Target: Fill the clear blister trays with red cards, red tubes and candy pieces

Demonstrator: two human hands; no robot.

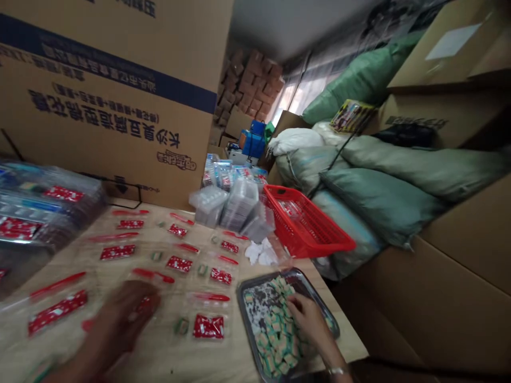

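My right hand (313, 319), with a band at the wrist, reaches into a dark tray (249, 324). Its fingers are pinched at the heap of small green-and-cream blocks (275, 332), apparently around one block. My left hand (130, 308) is smeared by motion above a transparent tray, close to a red packet with white spots (143, 304); its fingers cannot be made out. Rows of transparent trays lie on the table (157, 354). In them are spotted red packets (208, 326) and red plastic pieces (211, 297). Some also hold a single green-edged block (182, 325).
Stacked transparent trays (239, 205) and a red basket (303, 221) stand at the back. Crumpled white paper (260, 252) lies before them. A large carton (104, 101) rises behind the table. Blurred packaged goods (43, 202) are at left; stuffed sacks (383, 197) at right.
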